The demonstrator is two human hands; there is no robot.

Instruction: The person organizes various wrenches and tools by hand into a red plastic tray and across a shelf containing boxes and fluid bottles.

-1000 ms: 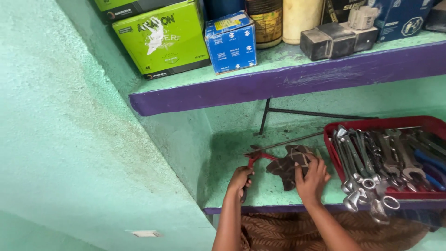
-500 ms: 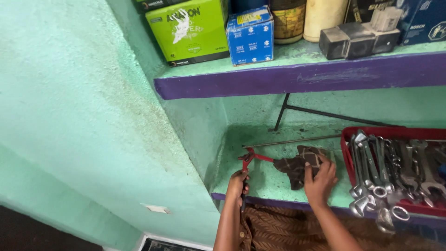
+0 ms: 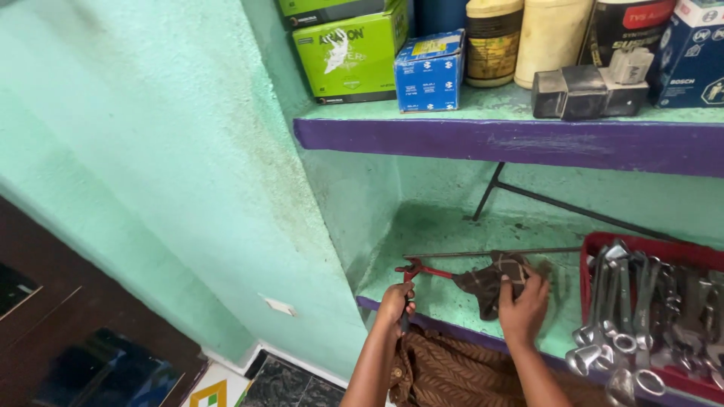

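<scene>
My left hand (image 3: pixel 395 304) is closed around the dark handle of a red-handled tool (image 3: pixel 419 269) that lies at the front left of the lower green shelf (image 3: pixel 452 226). My right hand (image 3: pixel 523 307) rests with fingers curled on a dark, dirty rag (image 3: pixel 490 280) beside that tool. A thin metal rod (image 3: pixel 483 254) lies across the shelf just behind the rag. Right of my right hand stands a red tray (image 3: pixel 596 245) piled with several steel spanners (image 3: pixel 633 316).
The upper shelf with a purple edge (image 3: pixel 498 142) carries a green box (image 3: pixel 351 54), a blue box (image 3: pixel 430 71), cans and a grey metal block (image 3: pixel 584 92). A green wall (image 3: pixel 166 173) fills the left. A brown patterned cloth (image 3: pixel 452 373) hangs under the lower shelf.
The view has swung right and down, showing more wall and floor on the left. Both hands stay on the tool and the rag, almost unmoved.
</scene>
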